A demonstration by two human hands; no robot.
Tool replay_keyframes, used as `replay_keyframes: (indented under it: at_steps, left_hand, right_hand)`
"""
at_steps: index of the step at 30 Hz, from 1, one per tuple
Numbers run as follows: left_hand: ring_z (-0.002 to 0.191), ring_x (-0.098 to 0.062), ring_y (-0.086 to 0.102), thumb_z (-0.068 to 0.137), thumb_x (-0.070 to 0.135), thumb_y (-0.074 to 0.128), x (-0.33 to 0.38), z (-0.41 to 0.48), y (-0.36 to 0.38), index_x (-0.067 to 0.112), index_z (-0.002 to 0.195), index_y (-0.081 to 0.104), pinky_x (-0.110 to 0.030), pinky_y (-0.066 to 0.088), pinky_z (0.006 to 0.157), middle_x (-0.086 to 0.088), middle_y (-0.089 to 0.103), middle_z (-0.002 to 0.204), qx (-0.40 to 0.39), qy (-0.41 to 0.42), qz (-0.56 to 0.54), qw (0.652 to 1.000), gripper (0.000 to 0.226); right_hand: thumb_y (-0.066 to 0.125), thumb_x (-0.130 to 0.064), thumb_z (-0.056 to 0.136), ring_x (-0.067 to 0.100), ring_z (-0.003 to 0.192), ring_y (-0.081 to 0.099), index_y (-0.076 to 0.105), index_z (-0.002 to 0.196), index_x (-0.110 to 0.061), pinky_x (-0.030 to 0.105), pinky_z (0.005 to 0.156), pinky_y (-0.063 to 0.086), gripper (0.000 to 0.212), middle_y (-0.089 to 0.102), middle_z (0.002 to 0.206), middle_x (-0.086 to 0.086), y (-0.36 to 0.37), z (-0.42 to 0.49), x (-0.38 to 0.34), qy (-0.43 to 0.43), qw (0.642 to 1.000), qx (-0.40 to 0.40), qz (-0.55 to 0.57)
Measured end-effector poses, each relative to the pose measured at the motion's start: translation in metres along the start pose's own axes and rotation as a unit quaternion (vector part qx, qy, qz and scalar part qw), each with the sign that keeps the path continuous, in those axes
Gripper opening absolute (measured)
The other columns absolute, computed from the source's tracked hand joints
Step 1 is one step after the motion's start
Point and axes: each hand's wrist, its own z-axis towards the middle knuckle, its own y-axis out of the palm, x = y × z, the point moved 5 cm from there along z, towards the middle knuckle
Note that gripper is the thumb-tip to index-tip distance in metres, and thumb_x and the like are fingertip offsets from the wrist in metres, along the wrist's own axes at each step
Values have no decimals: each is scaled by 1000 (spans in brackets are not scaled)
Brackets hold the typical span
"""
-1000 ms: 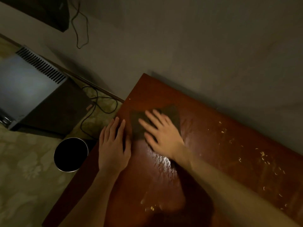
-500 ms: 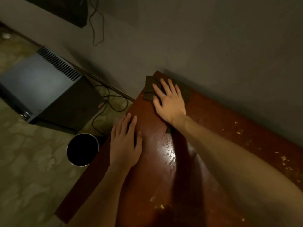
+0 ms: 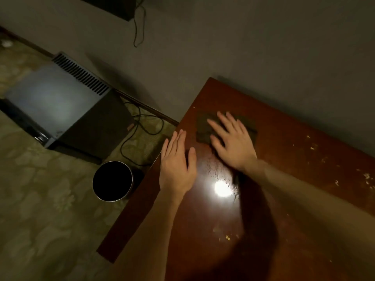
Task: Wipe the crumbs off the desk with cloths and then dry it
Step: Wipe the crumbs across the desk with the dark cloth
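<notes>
A dark green cloth (image 3: 203,128) lies flat on the reddish-brown desk (image 3: 284,230), a little in from its far left corner. My right hand (image 3: 231,145) presses on the cloth with straight, spread fingers and covers its middle. My left hand (image 3: 177,167) rests flat on the desk's left edge, fingers straight and together, apart from the cloth. Pale crumbs (image 3: 367,177) are scattered on the desk at the far right, and a few more crumbs (image 3: 227,237) lie near the front. The desk surface shines wet around a bright light reflection (image 3: 223,188).
A round dark bin (image 3: 112,180) with a metal rim stands on the patterned floor just left of the desk. A grey box-shaped appliance (image 3: 60,102) with a vent grille sits further left, with black cables (image 3: 142,128) beside it. A grey wall backs the desk.
My right hand has pulled the cloth back from the desk's far left corner toward me and to the right. My left hand has stayed flat at the left edge.
</notes>
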Motion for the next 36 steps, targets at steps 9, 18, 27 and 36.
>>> replay_keyframes:
  at_steps: [9, 18, 27, 36]
  left_hand:
    - [144, -12, 43, 104, 5, 50, -23, 16, -31, 19, 148, 56, -33, 33, 124, 0, 49, 155, -82, -28, -118, 989, 47]
    - [105, -26, 56, 99, 6, 57, -63, -44, -60, 5, 138, 65, -45, 53, 85, -9, 60, 120, 40, 70, 63, 995, 39]
    - [93, -19, 59, 102, 8, 60, -73, -39, -62, 8, 126, 74, -34, 52, 86, 0, 61, 100, 83, 25, 5, 996, 28]
    - [89, -13, 75, 97, 42, 72, -113, -44, -73, 32, 100, 80, -35, 62, 90, -6, 78, 97, -148, -252, -299, 908, 13]
  right_hand:
    - [29, -44, 111, 28, 162, 5, 29, 163, -38, 50, 130, 7, 53, 16, 174, 2, 25, -86, -60, -116, 993, -16, -13]
    - [30, -53, 107, 22, 161, 13, 32, 161, -40, 49, 130, 12, 56, 24, 172, -2, 19, -51, -50, -94, 995, -23, -13]
    - [26, -48, 109, 28, 160, 12, 34, 161, -39, 50, 130, 7, 53, 25, 171, 2, 19, -26, -77, -32, 999, 13, 4]
    - [29, -56, 107, 19, 161, 10, 32, 160, -44, 47, 130, 5, 55, 22, 172, -6, 22, -51, -79, -85, 996, -23, 9]
